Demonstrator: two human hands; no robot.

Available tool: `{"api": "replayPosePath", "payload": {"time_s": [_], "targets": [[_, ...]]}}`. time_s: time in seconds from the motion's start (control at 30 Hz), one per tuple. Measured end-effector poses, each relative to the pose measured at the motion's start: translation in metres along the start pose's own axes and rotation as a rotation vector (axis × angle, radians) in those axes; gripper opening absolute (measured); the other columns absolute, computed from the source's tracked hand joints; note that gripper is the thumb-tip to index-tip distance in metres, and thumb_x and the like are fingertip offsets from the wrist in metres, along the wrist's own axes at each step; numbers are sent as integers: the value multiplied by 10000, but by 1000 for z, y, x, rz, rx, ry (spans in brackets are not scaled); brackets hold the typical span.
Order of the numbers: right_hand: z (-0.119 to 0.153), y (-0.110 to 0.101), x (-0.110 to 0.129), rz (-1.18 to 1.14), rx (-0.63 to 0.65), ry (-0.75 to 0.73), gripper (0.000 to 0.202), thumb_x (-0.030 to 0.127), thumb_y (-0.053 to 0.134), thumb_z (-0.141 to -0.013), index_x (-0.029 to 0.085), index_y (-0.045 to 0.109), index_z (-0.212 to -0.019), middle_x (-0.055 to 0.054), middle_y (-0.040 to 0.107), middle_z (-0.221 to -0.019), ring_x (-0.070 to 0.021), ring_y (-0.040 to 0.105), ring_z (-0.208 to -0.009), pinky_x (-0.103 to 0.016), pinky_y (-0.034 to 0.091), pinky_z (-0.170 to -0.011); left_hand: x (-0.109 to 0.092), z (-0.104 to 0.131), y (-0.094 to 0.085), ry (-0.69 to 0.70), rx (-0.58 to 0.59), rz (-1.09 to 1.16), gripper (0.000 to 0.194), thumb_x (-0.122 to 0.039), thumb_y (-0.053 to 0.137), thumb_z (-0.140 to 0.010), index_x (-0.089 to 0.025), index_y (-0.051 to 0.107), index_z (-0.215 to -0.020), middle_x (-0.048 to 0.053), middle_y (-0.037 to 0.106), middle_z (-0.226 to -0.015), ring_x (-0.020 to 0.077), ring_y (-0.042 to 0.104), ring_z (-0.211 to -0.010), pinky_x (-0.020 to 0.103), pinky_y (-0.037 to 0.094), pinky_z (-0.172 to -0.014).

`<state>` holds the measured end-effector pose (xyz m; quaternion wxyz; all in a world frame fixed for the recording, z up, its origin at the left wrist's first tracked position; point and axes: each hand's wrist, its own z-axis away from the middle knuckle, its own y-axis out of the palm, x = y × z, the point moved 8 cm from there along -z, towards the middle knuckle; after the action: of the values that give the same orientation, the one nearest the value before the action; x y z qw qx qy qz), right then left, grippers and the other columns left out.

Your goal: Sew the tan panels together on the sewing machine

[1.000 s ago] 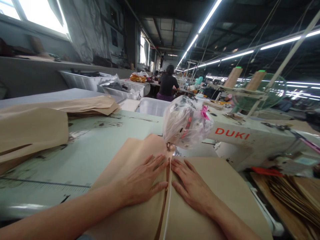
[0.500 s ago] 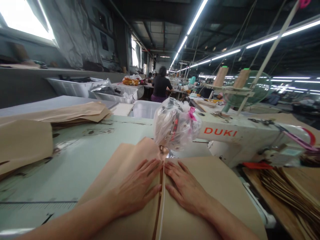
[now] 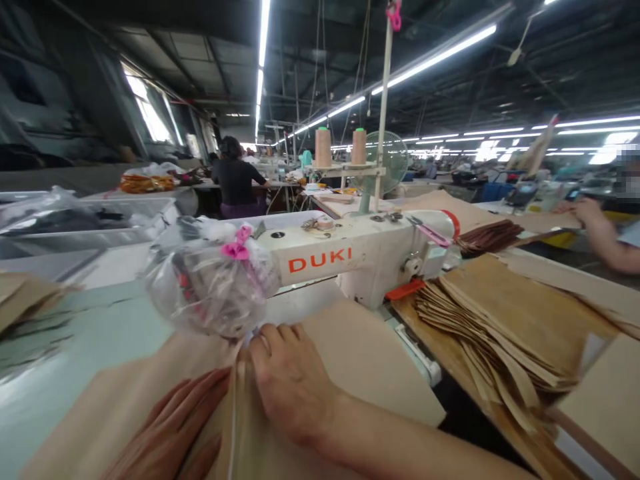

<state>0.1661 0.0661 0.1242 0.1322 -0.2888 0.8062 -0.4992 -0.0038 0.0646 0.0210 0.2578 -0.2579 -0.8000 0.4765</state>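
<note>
Two tan fabric panels (image 3: pixel 345 333) lie under the sewing machine (image 3: pixel 320 260), whose head is wrapped in a clear plastic bag (image 3: pixel 215 287) tied with a pink ribbon. A seam edge (image 3: pixel 239 400) runs between them toward the needle area, which the bag and my fingers mostly hide. My left hand (image 3: pixel 175 427) rests flat on the left panel, fingers stretched out and together beside the seam. On the seam's right side, my right hand (image 3: pixel 293 383) has its fingers curled and closed on the fabric edge, close to the machine head.
Stacked tan pieces (image 3: pixel 505 327) lie on a wooden board at right. Two thread cones (image 3: pixel 341 147) stand behind the machine. More tan pieces (image 3: pixel 25 293) and plastic bins (image 3: pixel 90 230) are at left. A co-worker (image 3: pixel 237 177) sits ahead; another person's arm (image 3: pixel 600 227) shows at right.
The view has swung to the right. My right hand, flat on the panel before, is now curled at the seam near the machine head. My left hand stays flat, left of the seam.
</note>
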Motion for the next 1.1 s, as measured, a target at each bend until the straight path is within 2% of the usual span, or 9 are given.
{"api": "replayPosePath", "payload": {"time_s": [0.1,0.17,0.23,0.33,0.47,0.6,0.7,0.87,1.1], "targets": [[-5,1,18,-139,10,-357,215,213,541,-966,156,580,-1171,-62,615,-1262,-219,515,-1196,-354,423,-1028,-8,-11,-27,21,-47,-64,727,-466,575,-914,-281,293,-1558,69,518,-1492,300,587,-1267,429,552,-999],[-7,14,20,-162,59,-469,207,215,555,-955,154,595,-1149,-62,638,-1249,-208,496,-1249,-361,338,-1124,-10,-16,-38,28,-53,-87,717,-473,594,-911,-280,321,-1546,70,557,-1454,285,612,-1237,388,580,-959],[-13,30,8,-139,125,-375,126,175,544,-939,147,626,-1030,-75,690,-1088,-223,570,-1133,-418,318,-1137,-10,-19,-42,25,-28,-95,699,-494,592,-921,-299,335,-1542,52,583,-1431,273,627,-1223,383,593,-942],[-17,42,-5,-160,198,-258,108,137,532,-919,154,634,-947,-64,699,-948,-213,621,-973,-387,419,-1042,-9,-23,-44,1,4,-83,696,-559,601,-915,-327,367,-1528,36,596,-1422,283,630,-1224,423,588,-957],[-12,42,0,-254,159,-269,261,148,513,-926,138,601,-1171,-87,659,-1183,-221,587,-1117,-332,462,-1023,-14,-31,-57,12,-46,-25,705,-551,654,-881,-299,418,-1496,43,631,-1379,272,644,-1201,390,571,-976],[-5,49,-1,-283,106,-254,340,163,476,-960,140,558,-1289,-73,554,-1408,-211,503,-1285,-353,350,-1167,-18,-35,-69,27,-82,3,761,-563,656,-883,-315,342,-1531,11,642,-1364,238,643,-1188,359,529,-1016],[-2,55,-4,-302,113,-246,361,185,461,-984,152,534,-1337,-53,529,-1451,-185,461,-1346,-341,257,-1226,-20,-31,-67,43,-113,-39,778,-577,586,-936,-269,258,-1571,27,599,-1419,229,598,-1253,345,498,-1039],[-4,57,-9,-331,87,-229,380,191,476,-962,139,545,-1332,-62,557,-1417,-185,480,-1323,-311,281,-1216,-21,-25,-46,66,-125,-169,787,-588,510,-978,-184,213,-1585,56,560,-1454,231,552,-1310,359,508,-1010],[-27,74,-25,-343,148,-198,353,194,460,-928,124,583,-1252,-128,654,-1242,-242,626,-1114,-369,504,-1025,-10,-37,-29,33,-155,-233,815,-543,563,-942,-145,244,-1578,97,569,-1442,266,600,-1257,391,548,-965]]}}
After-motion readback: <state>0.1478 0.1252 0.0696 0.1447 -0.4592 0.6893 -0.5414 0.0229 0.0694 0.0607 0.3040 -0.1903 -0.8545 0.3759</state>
